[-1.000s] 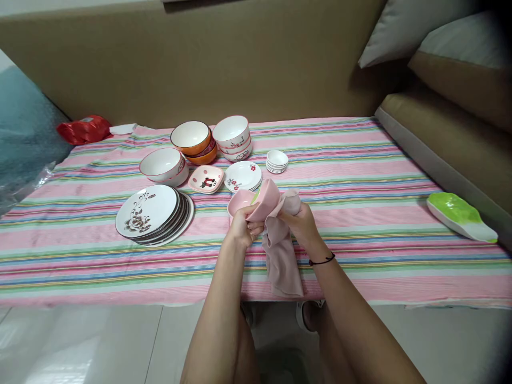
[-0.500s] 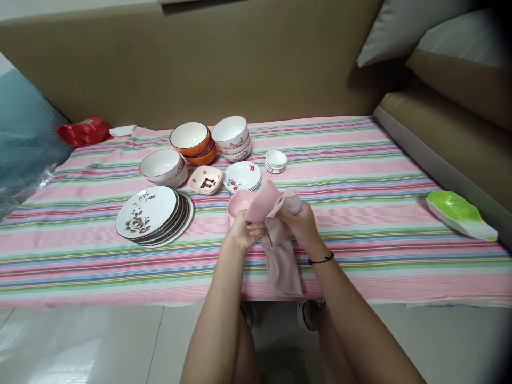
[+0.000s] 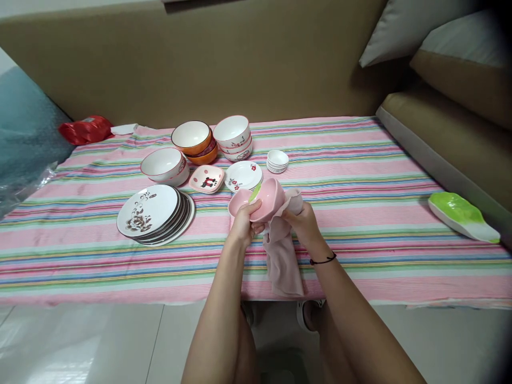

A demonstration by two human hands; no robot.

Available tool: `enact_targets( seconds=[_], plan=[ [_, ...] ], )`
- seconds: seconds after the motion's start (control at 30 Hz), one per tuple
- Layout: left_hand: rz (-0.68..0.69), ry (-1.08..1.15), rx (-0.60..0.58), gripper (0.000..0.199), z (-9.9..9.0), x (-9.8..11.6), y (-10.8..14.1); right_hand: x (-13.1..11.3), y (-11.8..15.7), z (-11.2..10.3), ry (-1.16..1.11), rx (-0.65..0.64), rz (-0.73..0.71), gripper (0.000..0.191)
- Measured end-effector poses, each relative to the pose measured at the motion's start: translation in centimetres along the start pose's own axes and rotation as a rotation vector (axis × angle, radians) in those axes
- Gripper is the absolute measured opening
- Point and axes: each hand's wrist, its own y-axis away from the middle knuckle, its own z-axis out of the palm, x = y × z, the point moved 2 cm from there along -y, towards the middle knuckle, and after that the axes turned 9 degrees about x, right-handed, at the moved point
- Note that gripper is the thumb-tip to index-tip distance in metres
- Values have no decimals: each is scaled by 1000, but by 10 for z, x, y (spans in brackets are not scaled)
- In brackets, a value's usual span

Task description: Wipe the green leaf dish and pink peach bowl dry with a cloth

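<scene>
A small pink bowl (image 3: 270,202) with a green leaf-shaped piece at its rim is tilted up over the near middle of the bed-like surface, and its glossy inside shows. My left hand (image 3: 243,224) is closed on its left edge, thumb over the rim. A dusty-pink cloth (image 3: 283,264) is gripped in my right hand (image 3: 303,223) and touches the bowl's right side; its lower part hangs down to the striped sheet. Just behind my left hand sits another pink bowl (image 3: 237,200), partly covered by the held one.
Left stands a stack of flowered plates (image 3: 148,213). Behind are white bowls (image 3: 162,165), orange bowls (image 3: 192,138), red-rimmed bowls (image 3: 232,133), a cat dish (image 3: 207,178), oval plates (image 3: 242,175) and tiny bowls (image 3: 277,160). A green leaf-shaped dish (image 3: 460,212) lies right, near the cushions (image 3: 460,128).
My left hand has turned the pink bowl so that its inside and green leaf piece now show. The cloth stays at its right side in my right hand.
</scene>
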Motion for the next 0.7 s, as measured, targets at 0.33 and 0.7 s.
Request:
enact_targets(
  seconds=[0.33,0.7],
  plan=[
    [328,-71,76,26,-6,-1,-10,1,-3,0,108,-25,-53,29],
    [243,-109,-3,30,-4,-2,-7,6,-3,-2,4,-11,-57,27]
  ],
)
